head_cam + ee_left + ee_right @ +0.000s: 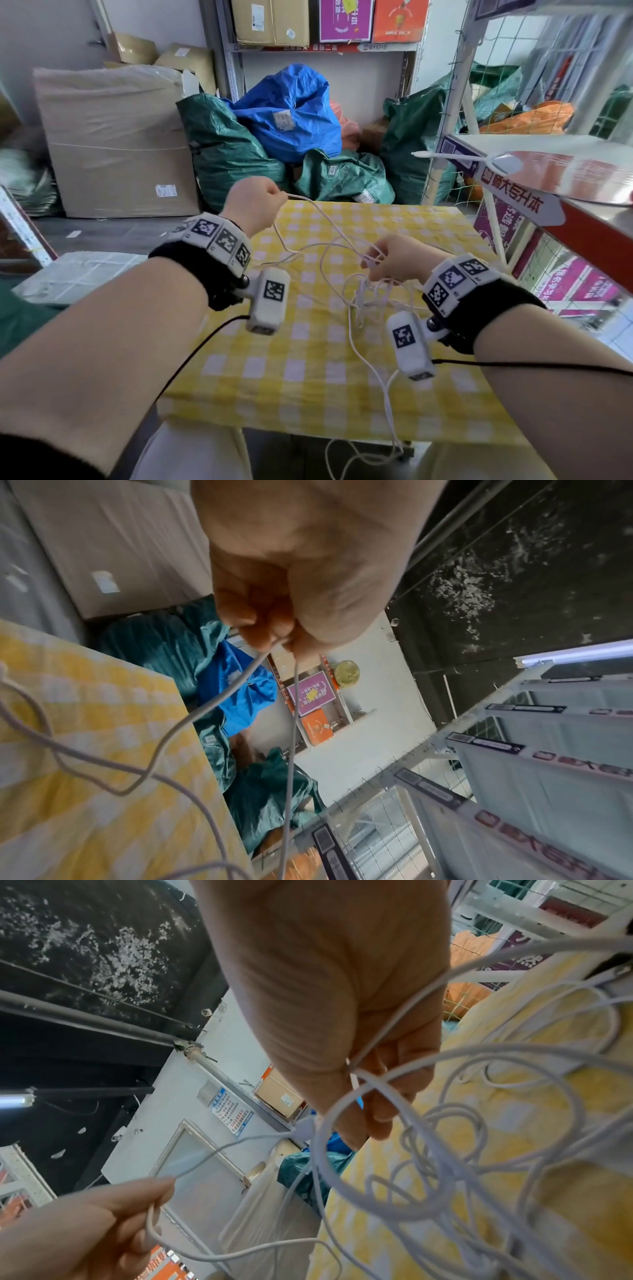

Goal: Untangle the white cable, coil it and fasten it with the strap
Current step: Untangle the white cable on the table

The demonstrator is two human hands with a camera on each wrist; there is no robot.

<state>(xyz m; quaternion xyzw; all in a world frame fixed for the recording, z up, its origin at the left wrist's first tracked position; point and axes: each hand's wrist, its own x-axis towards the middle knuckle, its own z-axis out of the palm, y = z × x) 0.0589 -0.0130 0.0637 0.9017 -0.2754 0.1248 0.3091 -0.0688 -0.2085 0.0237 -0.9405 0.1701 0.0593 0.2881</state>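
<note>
While the left hand (255, 205) pinches a bend of the white cable (349, 308) above the far left corner of the yellow checked table (308, 377), the right hand (397, 258) grips the cable's tangle above the table's middle. Two strands run taut-ish between the hands. Loose loops lie on the table under the right hand; one length hangs off the near edge. Strap: can't make it out.
</note>
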